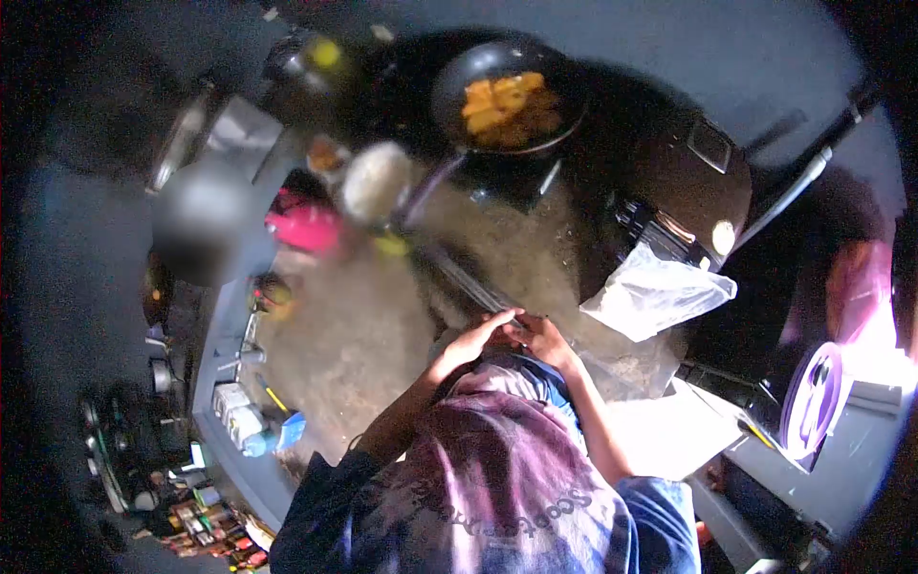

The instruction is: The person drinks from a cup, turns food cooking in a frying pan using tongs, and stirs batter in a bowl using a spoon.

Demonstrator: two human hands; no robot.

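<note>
My left hand (475, 340) and my right hand (543, 340) meet in front of my waist, at the lower edge of the counter (344, 354). The fingers of both are bent inward and touch each other. Whatever may lie between them is hidden. Just beyond my hands, a dark metal-looking strip (469, 277) runs up to the left. Further away stands a dark frying pan (449, 100) with orange pieces of food (507, 105) in it. Its long handle (432, 191) points down towards me.
Left of the pan is a round pale bowl or plate (378, 182), blurred, beside a bright pink item (306, 230). A crumpled clear plastic bag (660, 292) lies to the right, below a large dark rounded appliance (688, 191). A purple-rimmed plate (813, 397) stands far right.
</note>
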